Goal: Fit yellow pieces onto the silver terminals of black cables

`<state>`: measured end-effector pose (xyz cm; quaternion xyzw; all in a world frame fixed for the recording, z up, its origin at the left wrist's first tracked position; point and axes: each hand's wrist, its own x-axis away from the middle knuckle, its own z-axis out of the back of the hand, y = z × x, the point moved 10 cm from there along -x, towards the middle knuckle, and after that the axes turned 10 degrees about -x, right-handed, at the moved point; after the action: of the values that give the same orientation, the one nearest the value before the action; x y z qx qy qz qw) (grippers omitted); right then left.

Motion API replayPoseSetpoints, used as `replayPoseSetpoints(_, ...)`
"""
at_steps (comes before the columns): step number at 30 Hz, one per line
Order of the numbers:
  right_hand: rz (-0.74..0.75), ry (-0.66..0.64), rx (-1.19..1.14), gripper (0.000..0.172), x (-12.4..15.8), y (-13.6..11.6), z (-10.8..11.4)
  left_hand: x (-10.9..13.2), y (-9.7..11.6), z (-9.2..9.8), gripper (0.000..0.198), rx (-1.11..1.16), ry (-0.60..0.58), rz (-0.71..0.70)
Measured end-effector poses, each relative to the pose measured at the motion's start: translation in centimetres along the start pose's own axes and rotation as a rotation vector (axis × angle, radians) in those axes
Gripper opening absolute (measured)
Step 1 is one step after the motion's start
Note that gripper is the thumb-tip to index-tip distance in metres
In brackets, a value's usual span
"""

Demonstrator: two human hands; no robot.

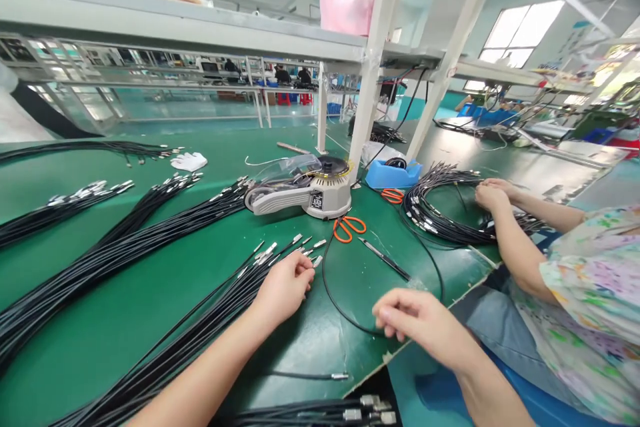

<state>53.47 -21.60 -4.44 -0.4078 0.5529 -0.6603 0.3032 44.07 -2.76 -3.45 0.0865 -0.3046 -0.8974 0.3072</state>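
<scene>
Many cable bundles (125,247) lie unworked on the desk (150,307) — left hand (283,290) pinches cable tips (300,255); right hand (415,320), fingers curled, holds one looped cable (333,297) — a co-worker's coil (440,213) looks finished.

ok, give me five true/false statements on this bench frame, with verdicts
1. The left hand rests on the plug ends of a cable bundle. True.
2. The right hand holds the scissors. False: the scissors lie on the table by the tape dispenser, untouched.
3. A single black cable curves in a loop between the two hands. True.
4. A co-worker's hands lie on a coiled cable bundle at the right. True.
5. The white glove is on the left hand. False: the hand is bare; the glove lies far back on the table.
</scene>
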Motion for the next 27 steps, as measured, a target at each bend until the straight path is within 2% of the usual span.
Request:
replayPoseSetpoints(3,0.098,0.212,-0.250,0.023,-4.9,-2.7,3.8,1.8,0.2,0.3,0.035,0.261,0.009,0.016)
replayPoseSetpoints(4,0.108,0.296,-0.352,0.021,-6.7,-3.4,4.9,2.4,0.1,0.2,0.035,0.343,0.017,0.019)
replayPoseSetpoints(6,0.115,0.356,-0.426,0.017,-10.6,-5.2,5.7,3.4,0.2,-0.2,0.030,0.400,0.061,-0.001)
replayPoseSetpoints(8,0.088,0.385,-0.486,0.014,-14.2,-6.6,5.3,4.2,0.8,-0.4,0.025,0.334,0.129,-0.087)
replayPoseSetpoints(11,0.022,0.405,-0.578,0.025,-18.4,-7.7,3.7,5.3,2.2,-0.9,0.025,0.220,0.174,-0.248)
replayPoseSetpoints(13,-0.022,0.418,-0.622,0.033,-20.1,-7.9,2.6,5.8,2.8,-1.2,0.026,0.176,0.176,-0.314)
replayPoseSetpoints(15,-0.049,0.431,-0.652,0.035,-21.1,-7.7,1.8,6.2,3.0,-1.2,0.026,0.155,0.181,-0.340)
replayPoseSetpoints(17,-0.051,0.444,-0.668,0.029,-21.6,-7.5,1.5,6.3,3.0,-1.0,0.026,0.148,0.187,-0.341)
replayPoseSetpoints(22,0.037,0.497,-0.680,0.014,-21.7,-8.0,1.7,6.1,2.6,-0.5,0.020,0.160,0.212,-0.285)
replayPoseSetpoints(25,0.120,0.531,-0.673,0.012,-19.8,-9.0,1.5,5.9,2.5,0.5,0.018,0.185,0.279,-0.270)
replayPoseSetpoints(27,0.181,0.518,-0.655,0.014,-16.9,-9.2,1.0,6.0,2.5,1.5,0.017,0.205,0.340,-0.267)
